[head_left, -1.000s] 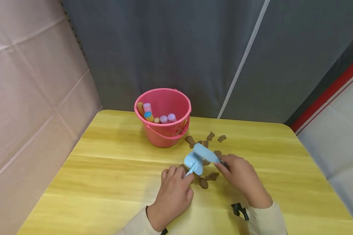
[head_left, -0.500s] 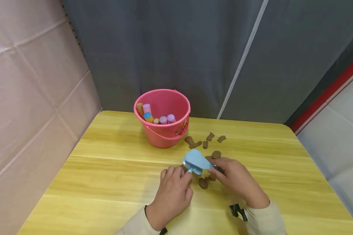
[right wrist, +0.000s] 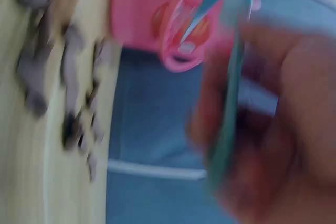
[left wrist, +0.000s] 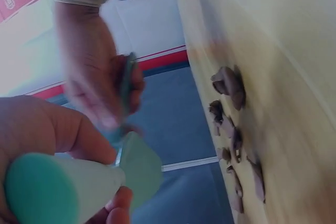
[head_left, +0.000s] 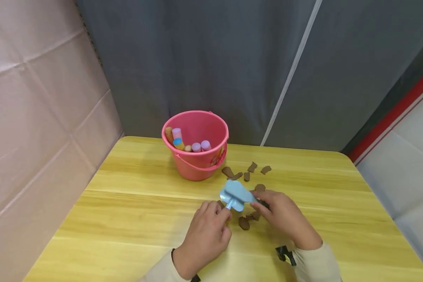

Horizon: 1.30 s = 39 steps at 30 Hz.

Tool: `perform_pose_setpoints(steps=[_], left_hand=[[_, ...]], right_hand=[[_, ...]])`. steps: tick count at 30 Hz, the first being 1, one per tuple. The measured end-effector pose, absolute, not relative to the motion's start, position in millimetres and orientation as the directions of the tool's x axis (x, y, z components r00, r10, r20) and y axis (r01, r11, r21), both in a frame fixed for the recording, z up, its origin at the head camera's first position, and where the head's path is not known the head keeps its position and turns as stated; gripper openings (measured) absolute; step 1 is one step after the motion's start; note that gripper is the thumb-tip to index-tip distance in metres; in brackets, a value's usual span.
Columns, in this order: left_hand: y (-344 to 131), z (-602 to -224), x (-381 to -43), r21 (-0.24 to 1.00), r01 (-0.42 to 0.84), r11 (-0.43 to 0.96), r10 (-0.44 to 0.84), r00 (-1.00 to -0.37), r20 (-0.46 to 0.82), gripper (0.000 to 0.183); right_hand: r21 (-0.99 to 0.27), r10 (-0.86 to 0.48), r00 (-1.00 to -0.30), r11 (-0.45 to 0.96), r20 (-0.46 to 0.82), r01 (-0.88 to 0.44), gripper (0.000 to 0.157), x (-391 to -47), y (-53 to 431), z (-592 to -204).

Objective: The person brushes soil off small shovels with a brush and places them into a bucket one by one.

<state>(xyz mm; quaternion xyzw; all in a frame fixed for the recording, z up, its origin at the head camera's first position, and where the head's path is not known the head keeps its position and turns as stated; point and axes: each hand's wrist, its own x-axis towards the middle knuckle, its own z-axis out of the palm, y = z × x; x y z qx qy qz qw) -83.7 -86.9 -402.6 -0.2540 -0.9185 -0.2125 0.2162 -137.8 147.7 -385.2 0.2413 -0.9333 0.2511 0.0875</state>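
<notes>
My left hand grips the handle of a light blue toy shovel, its blade held above the table. In the left wrist view the handle is pale with a teal end. My right hand pinches a flat light blue tool, whose broad end lies over the shovel's blade; whether they touch I cannot tell. Blurred in the right wrist view, that tool looks thin and teal. Several flat brown pieces, perhaps clay, lie scattered beneath and beyond, among them a rounded piece. Anything on the blade is hidden.
A pink bucket with its handle hanging down stands behind the hands. Inside are several cylinders, including a blue-topped yellow one. Grey curtain backs the yellow wood-grain table; a pale sheet hangs at the left.
My right hand has moved slightly left and down, bringing the flat tool more squarely across the shovel's blade. The left hand has barely moved. The brown pieces beyond look much the same.
</notes>
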Motion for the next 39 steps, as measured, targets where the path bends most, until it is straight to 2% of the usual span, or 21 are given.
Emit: perform_pose_setpoints(steps=[3, 5, 10, 14, 18, 23, 28, 31, 35, 39], left_hand=[[-90.1, -391.4, -82.1, 0.323, 0.576, 0.751, 0.371, -0.773, 0.515, 0.023], [-94.4, -375.4, -84.4, 0.349, 0.589, 0.729, 0.362, -0.764, 0.535, 0.021], [-110.7, -313.0, -110.3, 0.369, 0.617, 0.695, 0.324, -0.727, 0.606, 0.026], [-126.0, -263.7, -143.0, 0.422, 0.538, 0.729, 0.248, -0.783, 0.570, 0.033], [-136.0, -235.1, -176.6, 0.467, 0.413, 0.782, 0.140, -0.847, 0.513, 0.027], [-133.3, -234.5, -213.2, 0.506, 0.335, 0.795, 0.092, -0.891, 0.445, 0.026], [-123.1, -250.5, -237.3, 0.505, 0.308, 0.807, 0.142, -0.929, 0.341, 0.043], [-120.0, -261.7, -244.9, 0.466, 0.330, 0.821, 0.207, -0.932, 0.297, 0.047], [-118.0, -273.6, -250.0, 0.434, 0.357, 0.827, 0.298, -0.934, 0.198, 0.036], [-117.7, -279.0, -253.3, 0.404, 0.373, 0.835, 0.353, -0.927, 0.127, 0.028]], right_hand=[[-0.389, -0.264, -0.919, 0.846, 0.291, -0.366, 0.021, -137.5, 159.1, -384.8], [-0.387, -0.191, -0.932, 0.870, 0.307, -0.306, 0.026, -136.4, 167.9, -382.2], [-0.454, -0.145, -0.945, 0.848, 0.293, -0.271, 0.035, -133.6, 180.6, -374.0], [-0.470, -0.143, -0.954, 0.845, 0.263, -0.256, 0.036, -131.3, 182.9, -372.4], [-0.477, -0.140, -0.958, 0.843, 0.250, -0.247, 0.036, -128.9, 185.7, -373.8], [-0.466, -0.134, -0.956, 0.850, 0.259, -0.246, 0.033, -125.4, 195.3, -376.5], [-0.450, -0.090, -0.962, 0.870, 0.258, -0.202, 0.033, -123.8, 213.0, -380.7], [-0.447, -0.049, -0.982, 0.885, 0.184, -0.128, 0.037, -122.5, 225.6, -386.7], [-0.444, -0.009, -1.000, 0.896, 0.026, -0.020, 0.047, -119.6, 240.4, -400.2], [-0.452, 0.010, -0.998, 0.891, -0.070, 0.040, 0.050, -120.3, 249.6, -417.2]])
